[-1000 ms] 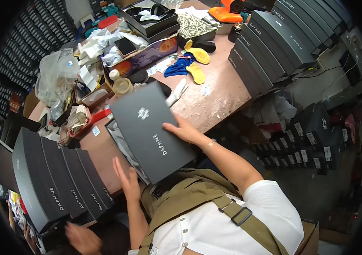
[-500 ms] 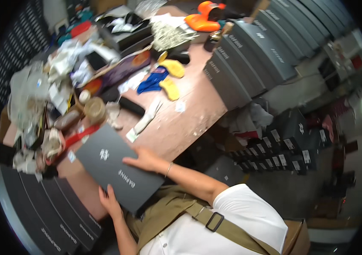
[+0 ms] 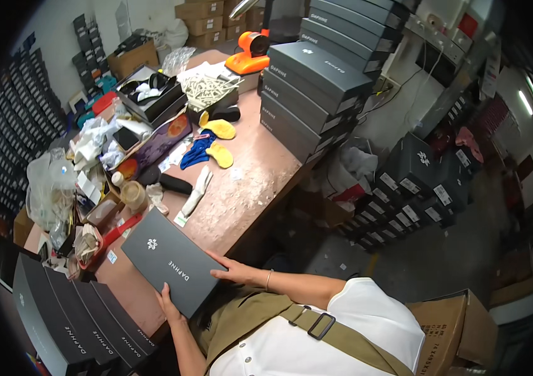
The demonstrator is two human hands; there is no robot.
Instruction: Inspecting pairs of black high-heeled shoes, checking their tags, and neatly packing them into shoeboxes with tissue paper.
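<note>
A closed dark grey shoebox [image 3: 165, 254], with a pale emblem and lettering on its lid, lies slantwise in front of me at the table's near edge. My left hand [image 3: 170, 306] grips its near left side, thumb up against the lid's edge and the other fingers hidden. My right hand [image 3: 236, 271] holds the right end near the corner, with the thumb over the lid. Whether the box rests on the table or is slightly lifted, I cannot tell.
Stacked shoeboxes [image 3: 316, 94] stand at the table's far right, others [image 3: 72, 313] at near left. On the pink worktable [image 3: 260, 182] lie a white sock-like piece [image 3: 199, 191], yellow pads [image 3: 219, 153], a blue cloth [image 3: 197, 150], a jar [image 3: 134, 196] and an orange device [image 3: 248, 53].
My right hand has slid along the box's edge toward its near right corner. My left hand keeps its hold. The whole view has tilted, showing more of the room's far side.
</note>
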